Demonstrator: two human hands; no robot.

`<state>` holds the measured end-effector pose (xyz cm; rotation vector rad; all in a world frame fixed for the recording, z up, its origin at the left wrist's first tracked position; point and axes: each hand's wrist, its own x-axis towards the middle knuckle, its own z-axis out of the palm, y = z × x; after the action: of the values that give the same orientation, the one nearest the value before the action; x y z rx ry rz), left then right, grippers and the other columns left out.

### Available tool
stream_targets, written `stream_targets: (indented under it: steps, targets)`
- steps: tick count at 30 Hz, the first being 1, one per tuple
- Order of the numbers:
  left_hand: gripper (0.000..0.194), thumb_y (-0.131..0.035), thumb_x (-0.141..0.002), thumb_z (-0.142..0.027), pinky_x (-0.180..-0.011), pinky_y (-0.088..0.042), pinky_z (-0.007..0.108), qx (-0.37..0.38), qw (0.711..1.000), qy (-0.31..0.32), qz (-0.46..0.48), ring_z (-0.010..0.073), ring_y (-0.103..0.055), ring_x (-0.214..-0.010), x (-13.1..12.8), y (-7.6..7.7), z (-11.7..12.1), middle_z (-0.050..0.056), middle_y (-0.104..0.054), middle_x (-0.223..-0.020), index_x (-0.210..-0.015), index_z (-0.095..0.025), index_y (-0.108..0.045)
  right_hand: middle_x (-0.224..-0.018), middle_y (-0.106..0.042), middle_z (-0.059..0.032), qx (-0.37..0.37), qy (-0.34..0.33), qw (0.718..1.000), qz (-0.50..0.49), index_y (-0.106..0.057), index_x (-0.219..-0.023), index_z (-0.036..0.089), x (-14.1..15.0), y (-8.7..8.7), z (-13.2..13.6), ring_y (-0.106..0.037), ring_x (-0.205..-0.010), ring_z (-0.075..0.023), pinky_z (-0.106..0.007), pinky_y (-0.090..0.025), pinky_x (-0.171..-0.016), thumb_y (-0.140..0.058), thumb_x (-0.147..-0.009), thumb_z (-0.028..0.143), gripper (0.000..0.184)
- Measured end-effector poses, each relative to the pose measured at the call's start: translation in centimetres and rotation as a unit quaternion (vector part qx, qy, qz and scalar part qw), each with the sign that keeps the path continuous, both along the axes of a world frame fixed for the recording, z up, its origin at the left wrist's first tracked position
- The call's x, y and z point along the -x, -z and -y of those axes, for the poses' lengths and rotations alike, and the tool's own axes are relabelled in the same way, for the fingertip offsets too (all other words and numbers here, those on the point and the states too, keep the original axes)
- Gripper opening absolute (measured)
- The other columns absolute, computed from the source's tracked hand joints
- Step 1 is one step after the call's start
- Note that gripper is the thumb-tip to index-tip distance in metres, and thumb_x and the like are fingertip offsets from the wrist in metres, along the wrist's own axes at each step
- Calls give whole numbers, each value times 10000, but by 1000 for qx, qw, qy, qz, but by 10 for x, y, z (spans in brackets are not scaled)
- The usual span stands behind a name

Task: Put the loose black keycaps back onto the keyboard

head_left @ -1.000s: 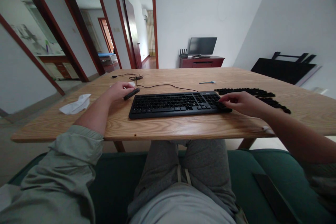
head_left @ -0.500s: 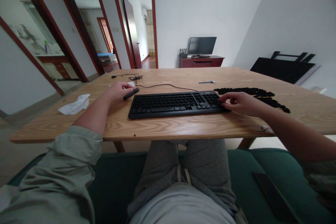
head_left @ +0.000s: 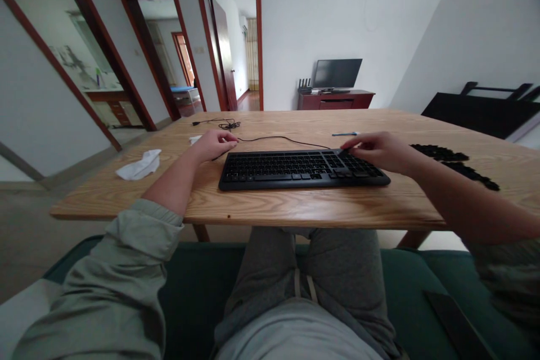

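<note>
Black computer keyboard (head_left: 304, 171) is laid flat on a pale wooden table (head_left: 295, 208), in the middle of the frame and nearer the table's front edge than its far edge. Its upper right area is reached by the right hand (head_left: 379, 152), which is brought in low from the right. The hand is curled, with the fingertips (head_left: 346, 151) angled down at the keys and the wrist kept clear of the board, so the rest of the keys are left unobstructed. Whether a key is being pinched cannot be told, because the contact is hidden by the fingers.

The left hand (head_left: 213, 145) is held beside the keyboard's upper left corner, with the fingers loosely closed. Anything gripped by it is hidden, although a thin dark edge is seen below the palm. A thin black cable (head_left: 282, 139) is run along the table behind the keyboard, and a small white scrap (head_left: 194, 139) is seen just left of the left hand.

Small black pieces (head_left: 439, 152), possibly keycaps, are spread in two loose strips to the right of the keyboard, just beyond the right hand. A tool with a pale blue handle (head_left: 345, 134) is placed near the far edge. A crumpled white tissue (head_left: 139, 165) is left at the left of the table. A television (head_left: 337, 73) is seen on a red cabinet (head_left: 335, 101) at the upper centre of the frame.
</note>
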<state>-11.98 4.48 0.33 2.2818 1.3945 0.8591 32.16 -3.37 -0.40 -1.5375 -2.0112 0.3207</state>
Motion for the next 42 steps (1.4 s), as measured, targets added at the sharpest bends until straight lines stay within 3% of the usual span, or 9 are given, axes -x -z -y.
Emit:
stream_targets:
  steps: [3,7,12,16,20,23,28,36,42]
  targets:
    - [465,-675,-763,-534,-708,-476,318,1,998,60,27,201,-625,-798,-19,-7,17,85,-722,-907,-1009,-145,-742,-806,-703,-51,-28,-88,995,-37,-736,-1033,187,66,-16,-13,-572,-663,-158,-299,-417,-598,-640,-791,366,316]
    - [462,-723,-768,-486,-736,-508,330,29,990,133,36,209,-656,-847,-34,-17,43,91,-735,-969,-1102,-168,-720,-868,-709,-49,-1,-207,971,-119,-639,-1034,201,149,-19,-28,-625,-753,-175,-297,-463,-632,-685,-765,234,275]
    - [405,-720,-799,-414,-654,-487,296,17,989,148,-6,163,-629,-720,-21,-18,61,39,-715,-850,-1150,-214,-691,-809,-695,-17,40,-296,933,-201,-535,-968,227,199,-10,-40,-599,-714,-157,-287,-428,-588,-708,-804,274,243]
    - [415,-752,-770,-397,-608,-455,274,-37,993,110,-33,146,-595,-672,-1,-8,61,9,-664,-785,-1135,-218,-669,-798,-688,-18,48,-305,920,-242,-515,-909,230,222,-4,-49,-593,-715,-154,-281,-422,-583,-719,-814,355,258]
    - [510,-765,-746,-384,-615,-462,273,-54,996,66,-38,142,-596,-689,11,0,60,25,-678,-904,-1214,-230,-634,-816,-700,-16,74,-288,917,-266,-523,-850,223,244,2,-52,-601,-736,-148,-264,-436,-602,-738,-773,288,237]
    - [436,-730,-764,-366,-623,-466,277,-49,997,34,-38,149,-604,-697,14,5,61,30,-689,-910,-1170,-224,-656,-803,-702,-8,78,-283,918,-267,-578,-851,198,254,8,-52,-602,-711,-137,-256,-436,-613,-725,-755,231,179]
    - [231,-661,-789,-326,-681,-487,296,-40,997,34,-53,174,-631,-755,21,18,59,34,-712,-885,-979,-205,-710,-734,-698,1,76,-287,945,-140,-740,-1014,175,254,20,-54,-552,-626,-127,-262,-394,-583,-666,-803,242,234]
    - [306,-651,-791,-383,-619,-460,289,-1,997,2,-78,173,-615,-673,29,29,59,22,-709,-775,-1020,-208,-754,-834,-754,-17,0,-317,948,5,-792,-1056,209,246,21,-50,-568,-649,-135,-271,-412,-635,-640,-821,197,281]
    - [317,-651,-807,-418,-658,-478,300,-15,996,-1,-91,171,-609,-661,30,29,60,28,-706,-776,-1015,-207,-763,-857,-745,-27,-24,-318,947,19,-786,-1057,197,245,22,-49,-577,-684,-138,-263,-401,-646,-667,-796,169,288]
